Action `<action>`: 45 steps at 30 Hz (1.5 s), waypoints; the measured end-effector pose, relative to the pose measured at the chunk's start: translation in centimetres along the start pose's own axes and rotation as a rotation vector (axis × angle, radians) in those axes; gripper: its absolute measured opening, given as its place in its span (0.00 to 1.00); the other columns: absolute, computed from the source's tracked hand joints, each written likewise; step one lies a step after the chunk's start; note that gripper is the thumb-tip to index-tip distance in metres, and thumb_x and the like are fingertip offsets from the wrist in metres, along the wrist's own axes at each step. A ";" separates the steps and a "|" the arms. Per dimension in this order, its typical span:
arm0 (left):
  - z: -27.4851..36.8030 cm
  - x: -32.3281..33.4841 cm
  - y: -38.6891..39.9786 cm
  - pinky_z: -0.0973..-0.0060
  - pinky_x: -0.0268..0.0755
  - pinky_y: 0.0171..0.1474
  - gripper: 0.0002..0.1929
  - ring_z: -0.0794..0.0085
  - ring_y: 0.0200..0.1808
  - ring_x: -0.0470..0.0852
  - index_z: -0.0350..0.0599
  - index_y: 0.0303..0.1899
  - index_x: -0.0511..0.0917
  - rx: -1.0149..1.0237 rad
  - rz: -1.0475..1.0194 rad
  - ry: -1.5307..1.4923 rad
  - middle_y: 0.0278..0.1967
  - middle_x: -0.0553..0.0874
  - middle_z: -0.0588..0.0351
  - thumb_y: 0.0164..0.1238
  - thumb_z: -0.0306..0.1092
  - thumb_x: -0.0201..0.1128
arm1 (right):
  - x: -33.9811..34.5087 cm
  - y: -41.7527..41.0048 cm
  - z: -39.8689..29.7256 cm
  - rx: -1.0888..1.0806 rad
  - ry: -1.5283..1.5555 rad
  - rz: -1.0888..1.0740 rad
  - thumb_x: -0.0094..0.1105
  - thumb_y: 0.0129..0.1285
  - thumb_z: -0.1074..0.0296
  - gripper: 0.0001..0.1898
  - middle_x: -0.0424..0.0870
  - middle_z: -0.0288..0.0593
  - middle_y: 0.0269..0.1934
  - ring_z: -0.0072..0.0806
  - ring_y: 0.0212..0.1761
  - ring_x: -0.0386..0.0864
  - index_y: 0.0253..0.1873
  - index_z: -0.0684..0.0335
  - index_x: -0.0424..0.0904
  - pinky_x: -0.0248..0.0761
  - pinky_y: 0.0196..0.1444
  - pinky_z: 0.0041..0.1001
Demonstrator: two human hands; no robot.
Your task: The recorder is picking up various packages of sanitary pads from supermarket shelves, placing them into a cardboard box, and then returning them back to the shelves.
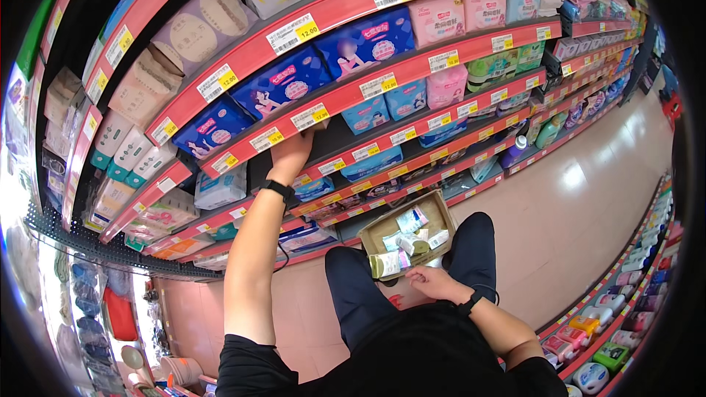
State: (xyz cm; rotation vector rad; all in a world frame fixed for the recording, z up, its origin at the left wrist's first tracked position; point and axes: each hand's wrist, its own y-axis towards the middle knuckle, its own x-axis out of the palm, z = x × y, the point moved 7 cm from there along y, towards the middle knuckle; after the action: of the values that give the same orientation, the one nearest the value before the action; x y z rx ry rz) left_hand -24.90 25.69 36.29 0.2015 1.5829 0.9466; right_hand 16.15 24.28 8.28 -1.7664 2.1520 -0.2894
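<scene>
My left hand (294, 153) reaches into a shelf gap below a red price rail (287, 128). Its fingertips are partly hidden by the rail, and whether they hold anything is unclear. Blue packs (366, 114) stand right of this gap, and a pale blue-white pack (220, 186) sits to its left. Between my knees is an open cardboard box (370, 224) with several small wrapped packs (411, 242) lying loosely inside. My right hand (436, 283) is beside the box's near edge, fingers curled; its inner side is hidden.
Shelves of sanitary pads, with dark blue packs (281, 81) and pink packs (438, 17), curve across the front. Bottles (549, 131) stand on a low shelf at the right. Behind me on the right is another bottle shelf (601, 309). Tiled floor (557, 193) runs between.
</scene>
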 end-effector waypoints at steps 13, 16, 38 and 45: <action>8.6 -11.0 -15.5 0.52 0.77 0.61 0.34 0.44 0.60 0.82 0.47 0.63 0.81 0.236 -0.009 -0.277 0.62 0.79 0.44 0.47 0.22 0.73 | -1.2 0.1 -1.1 -0.078 0.031 0.141 0.72 0.67 0.67 0.30 0.87 0.46 0.50 0.31 0.45 0.87 0.71 0.67 0.74 0.81 0.51 0.30; 10.6 -7.7 -20.5 0.55 0.80 0.57 0.31 0.46 0.57 0.85 0.48 0.62 0.81 0.091 -0.328 -0.378 0.59 0.82 0.44 0.51 0.25 0.73 | -2.0 0.4 -1.8 -0.081 -0.041 0.236 0.81 0.57 0.66 0.46 0.79 0.52 0.62 0.32 0.49 0.81 0.79 0.63 0.65 0.79 0.54 0.32; 10.0 8.4 -35.0 0.55 0.79 0.61 0.32 0.45 0.57 0.86 0.38 0.70 0.73 -0.693 -0.808 -0.610 0.58 0.82 0.33 0.69 0.41 0.70 | -5.3 7.4 2.3 0.043 -0.121 0.320 0.69 0.71 0.65 0.22 0.89 0.42 0.45 0.26 0.44 0.87 0.65 0.68 0.80 0.80 0.51 0.28; 11.4 18.0 -39.5 0.56 0.77 0.69 0.34 0.40 0.66 0.83 0.29 0.66 0.76 -0.631 -1.295 -0.254 0.62 0.81 0.25 0.65 0.45 0.70 | -1.1 3.6 1.0 -0.025 0.001 0.142 0.65 0.73 0.70 0.15 0.89 0.41 0.41 0.23 0.41 0.85 0.60 0.69 0.82 0.80 0.47 0.26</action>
State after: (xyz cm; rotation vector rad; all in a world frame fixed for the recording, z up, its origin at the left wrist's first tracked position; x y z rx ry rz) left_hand -4.90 16.08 -2.70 -0.9994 0.8008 0.2926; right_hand 13.42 26.19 6.19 -1.6165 2.2769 -0.2283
